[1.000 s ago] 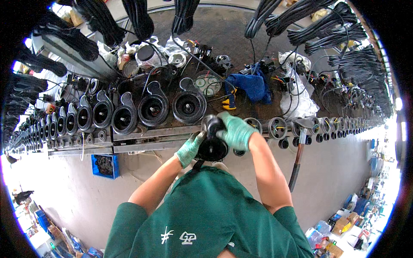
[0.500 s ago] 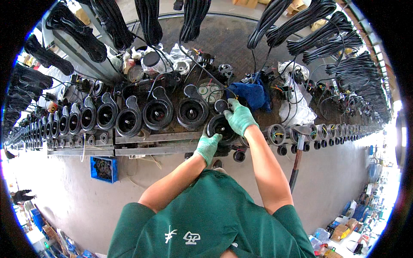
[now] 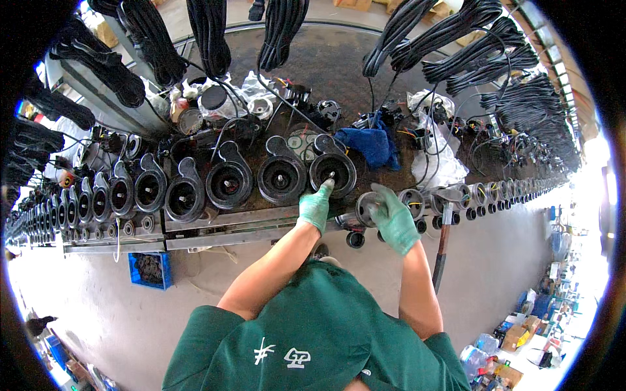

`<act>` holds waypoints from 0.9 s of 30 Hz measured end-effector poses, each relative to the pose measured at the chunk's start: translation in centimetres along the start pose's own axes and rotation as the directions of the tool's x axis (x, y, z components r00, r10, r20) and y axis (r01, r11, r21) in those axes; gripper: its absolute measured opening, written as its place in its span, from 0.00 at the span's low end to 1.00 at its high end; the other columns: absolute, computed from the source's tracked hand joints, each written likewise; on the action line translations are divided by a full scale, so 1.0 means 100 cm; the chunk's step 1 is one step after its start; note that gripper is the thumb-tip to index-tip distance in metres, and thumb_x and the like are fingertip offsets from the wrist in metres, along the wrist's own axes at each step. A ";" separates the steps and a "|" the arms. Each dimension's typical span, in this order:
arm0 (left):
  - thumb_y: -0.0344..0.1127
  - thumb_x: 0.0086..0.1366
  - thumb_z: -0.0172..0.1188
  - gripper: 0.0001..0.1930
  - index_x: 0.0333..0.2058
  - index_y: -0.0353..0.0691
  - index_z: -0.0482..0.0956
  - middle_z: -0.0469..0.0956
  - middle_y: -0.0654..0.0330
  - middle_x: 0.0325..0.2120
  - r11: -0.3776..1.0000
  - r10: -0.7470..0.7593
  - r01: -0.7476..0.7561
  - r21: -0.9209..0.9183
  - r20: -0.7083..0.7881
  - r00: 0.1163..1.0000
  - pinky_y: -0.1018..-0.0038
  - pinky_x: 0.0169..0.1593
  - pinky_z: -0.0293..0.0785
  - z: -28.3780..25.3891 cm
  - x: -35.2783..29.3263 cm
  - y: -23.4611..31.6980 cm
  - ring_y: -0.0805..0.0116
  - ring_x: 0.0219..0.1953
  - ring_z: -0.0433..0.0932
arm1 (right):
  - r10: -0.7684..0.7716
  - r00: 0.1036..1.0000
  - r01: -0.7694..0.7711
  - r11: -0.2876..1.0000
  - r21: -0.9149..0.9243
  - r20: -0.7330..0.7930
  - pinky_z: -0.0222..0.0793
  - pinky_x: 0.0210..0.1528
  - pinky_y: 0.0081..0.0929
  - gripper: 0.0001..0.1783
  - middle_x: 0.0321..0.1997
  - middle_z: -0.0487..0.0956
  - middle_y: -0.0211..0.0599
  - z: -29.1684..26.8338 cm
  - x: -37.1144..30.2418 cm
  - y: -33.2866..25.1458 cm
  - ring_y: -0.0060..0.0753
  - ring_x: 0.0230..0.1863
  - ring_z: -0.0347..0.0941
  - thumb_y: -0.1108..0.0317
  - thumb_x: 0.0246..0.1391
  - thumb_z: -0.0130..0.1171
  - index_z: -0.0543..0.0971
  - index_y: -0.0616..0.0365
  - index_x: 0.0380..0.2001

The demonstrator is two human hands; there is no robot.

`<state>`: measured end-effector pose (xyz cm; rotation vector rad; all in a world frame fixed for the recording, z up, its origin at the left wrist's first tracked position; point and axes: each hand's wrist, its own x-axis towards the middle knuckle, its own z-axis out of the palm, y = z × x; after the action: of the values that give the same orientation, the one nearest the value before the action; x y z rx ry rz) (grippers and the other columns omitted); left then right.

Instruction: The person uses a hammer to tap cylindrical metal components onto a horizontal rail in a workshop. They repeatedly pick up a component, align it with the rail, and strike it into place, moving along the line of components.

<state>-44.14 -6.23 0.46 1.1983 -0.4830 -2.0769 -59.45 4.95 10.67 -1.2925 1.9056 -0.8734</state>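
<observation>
The gloved left hand (image 3: 315, 206) is pressing open fingertips on the rim of the black pump housing (image 3: 332, 171) just above it, seemingly steadying it in the bench (image 3: 215, 225) row, while the right hand (image 3: 393, 219) is gripping a round grey part (image 3: 366, 207) beside it.

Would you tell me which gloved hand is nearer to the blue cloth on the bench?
The right. The right hand sits just below the blue cloth, while the left hand rests on a black pump housing, further left.
</observation>
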 end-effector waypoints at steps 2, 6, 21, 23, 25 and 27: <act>0.38 0.67 0.68 0.19 0.53 0.35 0.81 0.84 0.58 0.46 0.999 0.049 -0.049 -0.012 0.016 0.999 0.68 0.49 0.80 0.003 -0.005 0.000 0.67 0.42 0.83 | 0.084 0.996 -0.081 0.991 0.103 -0.027 0.78 0.50 0.26 0.30 0.52 0.83 0.40 -0.011 -0.021 0.014 0.28 0.47 0.80 0.77 0.63 0.60 0.68 0.57 0.67; 0.38 0.67 0.69 0.20 0.53 0.33 0.80 0.83 0.56 0.47 0.992 0.118 -0.116 -0.038 0.052 0.992 0.68 0.51 0.80 -0.001 0.007 -0.019 0.65 0.45 0.82 | 0.184 0.980 -0.171 0.972 0.163 -0.072 0.79 0.44 0.24 0.28 0.53 0.82 0.36 -0.024 -0.051 0.018 0.24 0.44 0.79 0.79 0.64 0.56 0.68 0.57 0.67; 0.36 0.62 0.68 0.17 0.48 0.36 0.82 0.83 0.60 0.39 0.978 0.205 -0.192 0.081 -0.202 0.958 0.68 0.42 0.78 -0.019 0.051 -0.034 0.67 0.36 0.80 | 0.232 0.948 -0.148 0.929 0.340 -0.219 0.77 0.36 0.25 0.21 0.51 0.82 0.39 -0.140 -0.093 0.110 0.26 0.37 0.79 0.73 0.68 0.54 0.73 0.56 0.63; 0.37 0.60 0.71 0.20 0.50 0.37 0.81 0.82 0.61 0.41 0.980 0.171 -0.186 -0.078 -0.169 0.971 0.68 0.43 0.76 -0.009 0.048 -0.034 0.67 0.38 0.78 | 0.289 0.913 -0.195 0.929 0.314 -0.289 0.76 0.41 0.26 0.20 0.50 0.82 0.37 -0.153 -0.101 0.126 0.26 0.40 0.79 0.74 0.67 0.56 0.74 0.58 0.61; 0.36 0.61 0.71 0.19 0.50 0.38 0.81 0.83 0.59 0.42 0.975 0.213 -0.222 -0.035 -0.162 0.963 0.67 0.44 0.80 0.005 0.032 -0.024 0.65 0.39 0.82 | 0.101 0.880 -0.082 0.995 0.060 -0.464 0.75 0.50 0.30 0.19 0.50 0.82 0.40 -0.162 -0.107 0.156 0.32 0.44 0.78 0.73 0.65 0.60 0.76 0.61 0.58; 0.36 0.64 0.67 0.17 0.51 0.40 0.81 0.84 0.56 0.43 0.981 0.194 -0.195 0.004 -0.110 0.975 0.61 0.47 0.84 -0.002 0.031 -0.020 0.60 0.41 0.84 | 0.104 0.839 -0.161 0.985 -0.061 -0.534 0.73 0.53 0.32 0.20 0.50 0.82 0.43 -0.165 -0.107 0.166 0.36 0.46 0.78 0.71 0.64 0.62 0.76 0.62 0.57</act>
<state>-45.79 -7.10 -2.77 1.2037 -0.5194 -1.8357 -78.07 22.46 7.91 -1.0218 2.4660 -1.1589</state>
